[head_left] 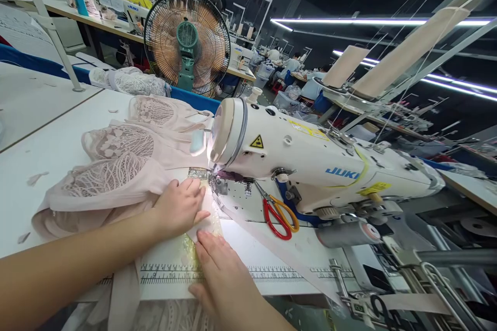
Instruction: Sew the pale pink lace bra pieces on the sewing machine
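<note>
A white sewing machine (295,150) stands over the table, its lit needle area (213,173) just beyond my hands. My left hand (182,207) presses on pale pink fabric (205,207) near the presser foot, fingers bent. Closer to me, my right hand (223,264) lies along the same piece's edge, fingers straight and thumb apart. Yellowish clear material (189,251) shows beside its fingertips. Pale pink bras with lace cups (112,176) are heaped left of the machine. From the needle area a pale strip (267,243) runs toward the lower right.
Scissors with red and orange handles (280,214) lie on the machine bed. A printed ruler (272,273) follows the table's front edge. Behind the table stands a large fan (187,36). A grey thread cone (349,235) lies under the machine arm. People sit at machines farther back.
</note>
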`<state>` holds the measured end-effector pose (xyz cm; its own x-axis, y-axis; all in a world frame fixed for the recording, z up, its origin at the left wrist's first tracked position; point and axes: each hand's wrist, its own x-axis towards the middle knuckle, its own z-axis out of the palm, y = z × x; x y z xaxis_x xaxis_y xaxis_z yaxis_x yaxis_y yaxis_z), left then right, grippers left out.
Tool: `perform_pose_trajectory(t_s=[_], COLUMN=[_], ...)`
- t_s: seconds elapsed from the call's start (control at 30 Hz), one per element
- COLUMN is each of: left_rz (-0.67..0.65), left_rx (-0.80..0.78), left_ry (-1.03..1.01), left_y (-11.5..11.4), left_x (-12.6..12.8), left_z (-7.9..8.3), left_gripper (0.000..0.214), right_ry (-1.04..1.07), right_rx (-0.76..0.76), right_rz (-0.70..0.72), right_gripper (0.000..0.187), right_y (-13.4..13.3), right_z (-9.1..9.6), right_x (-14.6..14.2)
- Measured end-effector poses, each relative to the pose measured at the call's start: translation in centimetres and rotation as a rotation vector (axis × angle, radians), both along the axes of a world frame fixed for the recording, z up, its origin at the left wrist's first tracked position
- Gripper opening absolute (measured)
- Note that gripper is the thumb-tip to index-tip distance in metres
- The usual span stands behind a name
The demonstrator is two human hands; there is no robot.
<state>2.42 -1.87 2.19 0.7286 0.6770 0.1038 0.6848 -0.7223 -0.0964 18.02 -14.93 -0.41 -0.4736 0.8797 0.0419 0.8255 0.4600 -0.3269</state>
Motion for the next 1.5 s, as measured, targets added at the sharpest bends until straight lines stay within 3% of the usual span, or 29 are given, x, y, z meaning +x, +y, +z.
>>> perform_pose_trajectory(t_s=[0.1, 0.23, 0.63, 0.93, 1.17, 1.33, 1.5], left_rz=[-0.112, -0.158, 0.022, 0.037, 0.071, 0.089, 0.023], left_rx=[-0.049, -0.094, -0.043, -0.06, -0.101, -0.122, -0.018], left_ry=[-0.055, -0.086, 0.005, 0.001, -0.005, -0.014, -0.063], left_y=[-0.2, -0.2, 0.5, 1.0, 1.5, 2.4, 2.7], left_x=[-0.4, -0.8, 0.2, 0.5, 0.8, 0.9, 0.6], left_z=[-0.2, 0.1, 0.1, 0.0, 0.0, -0.1, -0.6], left_gripper=[0.039, 0.034, 0.045, 0.043, 0.044, 0.044, 0.035], right_ry=[0.0, 0.003, 0.022, 0.025, -0.03, -0.079, -0.076], right_rx=[0.001, 0.008, 0.094, 0.168, 0.215, 0.212, 0.232], right_rz=[0.009, 0.015, -0.037, -0.046, -0.073, -0.084, -0.118], right_gripper=[0.059, 0.062, 0.059, 0.059, 0.051, 0.057, 0.054], right_y=[-0.2, -0.4, -0.5, 0.0, 0.3, 1.0, 1.7], right_z=[-0.2, -0.6, -1.1, -1.8, -1.4, -1.0, -1.2], right_x=[0.2, 0.5, 0.3, -0.1, -0.3, -0.5, -0.6])
